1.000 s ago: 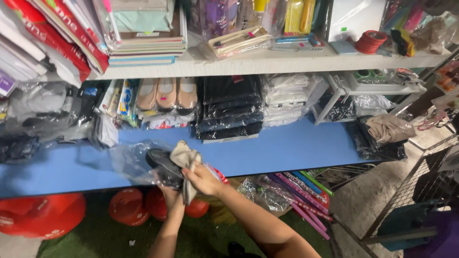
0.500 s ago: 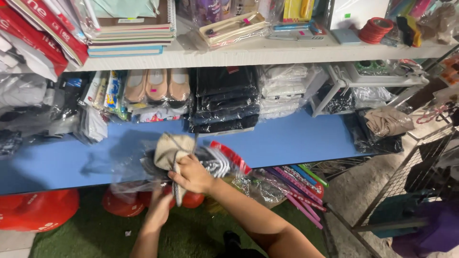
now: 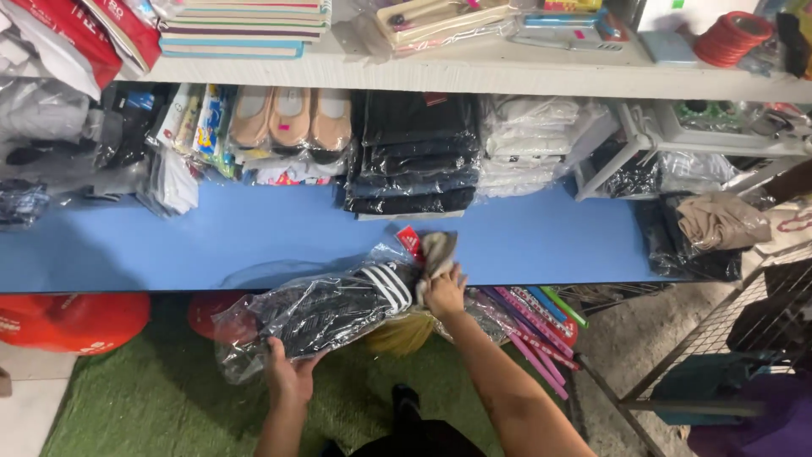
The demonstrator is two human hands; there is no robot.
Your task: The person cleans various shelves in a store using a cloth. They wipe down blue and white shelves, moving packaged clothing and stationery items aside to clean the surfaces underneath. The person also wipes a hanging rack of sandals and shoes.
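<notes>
- Clear crinkled plastic is wrapping a dark garment with white stripes, and this clear plastic bag of dark striped clothing [image 3: 326, 313] is lying tilted across the front edge of the long blue shelf board [image 3: 254, 241], partly hanging out over the green artificial turf [image 3: 144, 398] below.
- Left hand [image 3: 290, 375] is gripping the lower end of the bag from underneath, fingers curled around the plastic.
- Right hand [image 3: 444, 292] is closing on the upper end of the bag, where a crumpled beige-grey cloth [image 3: 438, 252] is bunching up against the fingers; whether the hand is pinching the cloth or only the plastic cannot be told.
- Stacks of folded dark clothes in plastic [image 3: 414, 152] are sitting at the back of the blue board, just beside a stack of folded white clothes in plastic [image 3: 529, 144].
- Tan flat shoe soles in a clear pack [image 3: 292, 118] are standing to the left of the dark stack.
- Red round balls [image 3: 72, 317] are resting under the board at the left.
- Pink and green sticks [image 3: 533, 326] are leaning under the board, near the right forearm.
</notes>
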